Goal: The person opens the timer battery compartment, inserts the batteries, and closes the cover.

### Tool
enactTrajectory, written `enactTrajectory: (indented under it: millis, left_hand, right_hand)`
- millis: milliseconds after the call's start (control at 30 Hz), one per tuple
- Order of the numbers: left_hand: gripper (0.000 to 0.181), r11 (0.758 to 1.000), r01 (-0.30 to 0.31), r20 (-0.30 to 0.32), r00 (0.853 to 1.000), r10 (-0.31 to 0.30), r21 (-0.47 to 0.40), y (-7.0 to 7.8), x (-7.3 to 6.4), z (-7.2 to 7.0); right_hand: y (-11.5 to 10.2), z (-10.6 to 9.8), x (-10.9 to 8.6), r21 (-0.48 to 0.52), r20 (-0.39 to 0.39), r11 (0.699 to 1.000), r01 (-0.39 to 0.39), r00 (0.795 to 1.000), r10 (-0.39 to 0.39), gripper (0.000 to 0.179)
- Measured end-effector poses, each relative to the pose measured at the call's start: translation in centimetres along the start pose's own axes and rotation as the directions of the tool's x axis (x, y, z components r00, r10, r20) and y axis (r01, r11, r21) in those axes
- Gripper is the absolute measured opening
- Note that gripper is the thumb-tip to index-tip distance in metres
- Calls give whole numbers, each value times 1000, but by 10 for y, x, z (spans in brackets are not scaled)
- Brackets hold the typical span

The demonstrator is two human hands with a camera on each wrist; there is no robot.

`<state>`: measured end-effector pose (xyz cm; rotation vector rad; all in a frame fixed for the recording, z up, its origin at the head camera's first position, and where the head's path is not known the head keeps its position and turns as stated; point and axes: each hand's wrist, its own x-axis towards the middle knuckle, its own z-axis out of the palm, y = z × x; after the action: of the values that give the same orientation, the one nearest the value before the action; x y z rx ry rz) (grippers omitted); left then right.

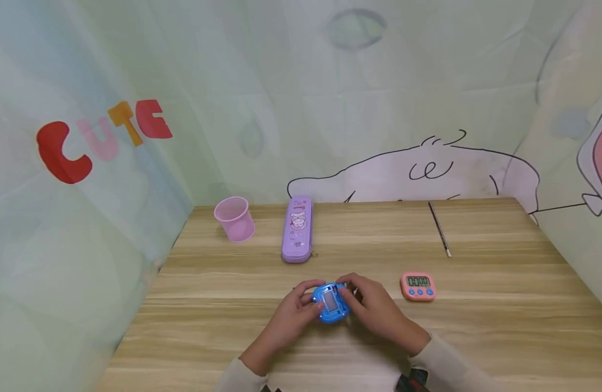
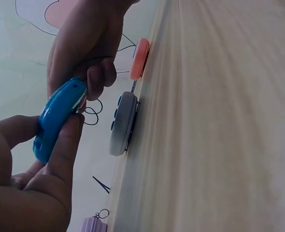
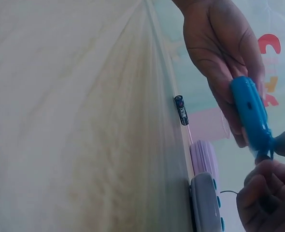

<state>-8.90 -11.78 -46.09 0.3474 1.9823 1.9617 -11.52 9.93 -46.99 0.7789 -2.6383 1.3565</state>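
Observation:
A blue digital timer (image 1: 330,301) with a blank grey screen is held above the table between both hands. My left hand (image 1: 293,316) grips its left side, thumb on the front near the screen and fingers behind. With thumb and fingertips, my right hand (image 1: 374,307) pinches the upper right edge. In the left wrist view the blue timer (image 2: 58,118) shows edge-on, tilted. Under the hands, a grey timer (image 2: 123,123) with blue buttons lies on the table; the head view hides it. A dark battery (image 3: 181,110) lies on the table, seen in the right wrist view.
A pink timer (image 1: 418,287) reading zeros lies right of the right hand. Farther back are a pencil (image 1: 440,228), a purple pencil case (image 1: 298,230) and a pink cup (image 1: 235,219). A printed curtain (image 1: 262,109) borders the wooden table (image 1: 203,321).

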Motion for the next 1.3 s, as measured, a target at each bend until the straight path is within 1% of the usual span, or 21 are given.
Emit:
enactTrajectory:
  millis: [133, 267, 367, 433, 500, 600, 700, 867, 967, 1100, 1200, 1300]
  left_hand:
    - [47, 1000, 3, 4, 1000, -3, 6, -3, 1, -4]
    - [47, 1000, 7, -22, 1000, -7, 3, -7, 3, -10]
    - [46, 1000, 9, -60, 998, -9, 0, -9, 3, -16]
    - [45, 1000, 9, -87, 996, -8, 7, -10, 3, -19]
    - [45, 1000, 2, -111, 994, 0, 14, -11, 3, -23]
    - [46, 1000, -5, -129, 992, 6, 15, -11, 3, -27]
    - [45, 1000, 4, -141, 990, -2, 18, -10, 3, -30]
    - [46, 999, 39, -150, 988, -37, 9, -7, 3, -33]
    - [47, 999, 49, -148, 988, -49, -6, -6, 3, -33]
    - [48, 999, 50, -151, 987, -52, -17, -6, 3, -34]
    - [50, 999, 40, -148, 988, -43, -21, -5, 2, -34]
    - [51, 999, 31, -142, 989, -32, -12, -5, 2, -35]
  right_hand:
    - [2, -1, 0, 31, -31, 999, 16, 999, -15, 13]
    - [1, -3, 1, 71, -40, 997, 8, 999, -6, 9]
    - [0, -4, 2, 104, -22, 995, -16, 1000, 18, 7]
    - [-1, -5, 2, 110, 20, 993, -35, 999, 33, 6]
    - [0, -4, 1, 95, 85, 995, -44, 996, 36, 3]
    - [2, -2, 0, 58, 193, 997, -42, 981, 30, 4]
    - [4, 1, -1, 43, 259, 998, -45, 965, 32, 5]
    - [6, 2, -3, 35, 301, 997, -63, 952, 50, 4]
    - [1, 1, -5, -34, 333, 998, -44, 941, 52, 7]
    - [-9, -1, -9, -142, 379, 989, 30, 925, 26, 8]
    - [-15, -1, -10, -179, 383, 982, 57, 923, 16, 8]
    - [-16, 0, -11, -203, 382, 978, 42, 923, 40, 9]
